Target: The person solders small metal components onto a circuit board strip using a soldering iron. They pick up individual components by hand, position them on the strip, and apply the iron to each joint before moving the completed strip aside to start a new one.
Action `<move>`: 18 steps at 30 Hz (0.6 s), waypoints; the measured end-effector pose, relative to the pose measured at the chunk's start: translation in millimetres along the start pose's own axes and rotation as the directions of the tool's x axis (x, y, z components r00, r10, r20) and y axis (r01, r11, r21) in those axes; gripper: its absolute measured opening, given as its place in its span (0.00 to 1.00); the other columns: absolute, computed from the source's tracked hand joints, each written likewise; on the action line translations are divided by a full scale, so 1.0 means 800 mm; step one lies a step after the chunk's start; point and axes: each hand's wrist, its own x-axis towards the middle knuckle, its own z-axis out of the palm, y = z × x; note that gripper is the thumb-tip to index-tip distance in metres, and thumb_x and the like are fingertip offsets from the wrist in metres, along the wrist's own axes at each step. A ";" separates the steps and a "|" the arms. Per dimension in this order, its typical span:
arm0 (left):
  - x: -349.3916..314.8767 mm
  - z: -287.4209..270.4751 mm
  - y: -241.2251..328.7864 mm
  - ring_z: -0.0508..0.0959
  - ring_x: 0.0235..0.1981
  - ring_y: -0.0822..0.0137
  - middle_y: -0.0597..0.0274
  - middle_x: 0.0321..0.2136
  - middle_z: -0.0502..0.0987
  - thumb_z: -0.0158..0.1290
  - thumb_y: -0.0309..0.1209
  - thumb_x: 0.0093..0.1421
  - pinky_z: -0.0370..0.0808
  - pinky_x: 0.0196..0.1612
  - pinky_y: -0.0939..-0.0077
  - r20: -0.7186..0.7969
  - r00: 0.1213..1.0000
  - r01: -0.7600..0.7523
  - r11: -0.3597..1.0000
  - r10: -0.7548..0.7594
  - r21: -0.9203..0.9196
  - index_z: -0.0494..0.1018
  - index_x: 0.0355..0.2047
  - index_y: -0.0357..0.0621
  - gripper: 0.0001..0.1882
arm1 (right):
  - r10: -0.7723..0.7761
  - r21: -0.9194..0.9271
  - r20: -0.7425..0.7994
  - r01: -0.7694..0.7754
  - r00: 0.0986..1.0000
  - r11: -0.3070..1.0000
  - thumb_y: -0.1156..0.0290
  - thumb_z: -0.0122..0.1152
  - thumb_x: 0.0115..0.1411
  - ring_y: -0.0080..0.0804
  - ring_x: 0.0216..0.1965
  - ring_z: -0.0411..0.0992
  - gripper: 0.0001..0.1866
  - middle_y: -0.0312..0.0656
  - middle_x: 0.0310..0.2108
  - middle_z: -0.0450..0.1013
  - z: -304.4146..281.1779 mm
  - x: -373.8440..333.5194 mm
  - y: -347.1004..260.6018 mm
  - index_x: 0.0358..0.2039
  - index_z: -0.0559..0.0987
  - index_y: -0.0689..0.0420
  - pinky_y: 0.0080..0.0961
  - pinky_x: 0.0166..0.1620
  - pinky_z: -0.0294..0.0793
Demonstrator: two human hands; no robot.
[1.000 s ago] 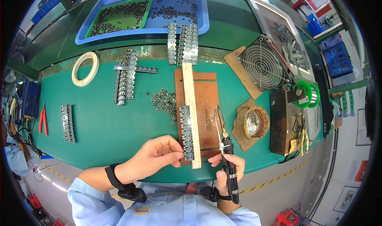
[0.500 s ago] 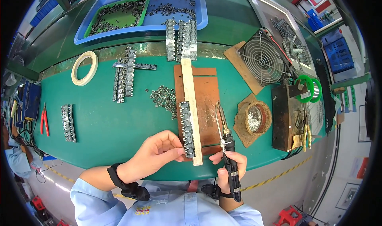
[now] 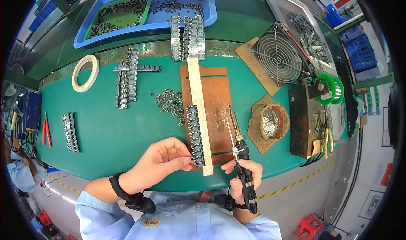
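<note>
A strip of small black circuit boards lies lengthwise along the left side of a pale bar, which rests on a brown board. My left hand is at the strip's near end. Its thumb and forefinger are pinched on what looks like a small metal part, mostly hidden by the fingertips. In my right hand is a black soldering iron with a thin feed tube beside its tip. The tip points away from me, over the brown board, apart from the strip. Loose small metal parts are heaped left of the board.
More board strips lie at left and beyond the bar. A tape roll, red pliers and a blue tray of small parts surround them. Rightward are a fan, a round solder-filled bowl and a green solder spool.
The whole view has shifted slightly, moving the table things a little left and up in the picture. My left fingertips have shifted slightly at the strip's edge; the soldering iron keeps nearly the same pose.
</note>
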 end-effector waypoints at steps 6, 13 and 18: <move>0.000 -0.002 0.001 0.75 0.33 0.73 0.65 0.31 0.72 0.49 0.25 0.57 0.70 0.38 0.82 0.012 1.000 0.015 0.999 -0.015 0.028 0.66 0.31 0.39 0.04 | -0.002 -0.003 0.000 0.002 1.000 1.000 0.54 0.57 0.52 0.31 0.26 0.69 0.26 0.50 0.26 0.71 0.000 0.000 0.000 0.43 0.62 0.59 0.25 0.31 0.69; 0.000 -0.002 0.001 0.75 0.33 0.74 0.65 0.30 0.72 0.50 0.25 0.56 0.70 0.38 0.82 0.009 1.000 0.024 0.999 -0.024 0.047 0.66 0.31 0.39 0.04 | 0.000 -0.004 0.012 0.000 1.000 1.000 0.54 0.57 0.52 0.30 0.25 0.69 0.26 0.50 0.26 0.71 -0.001 0.001 0.000 0.43 0.62 0.59 0.25 0.31 0.69; 0.001 -0.003 -0.002 0.75 0.33 0.73 0.65 0.30 0.72 0.50 0.25 0.56 0.70 0.38 0.82 0.001 1.000 0.011 0.998 -0.011 0.065 0.66 0.31 0.39 0.04 | 0.004 0.000 0.011 -0.004 1.000 1.000 0.54 0.58 0.52 0.30 0.25 0.69 0.27 0.50 0.26 0.71 -0.002 0.001 0.000 0.43 0.62 0.59 0.24 0.30 0.69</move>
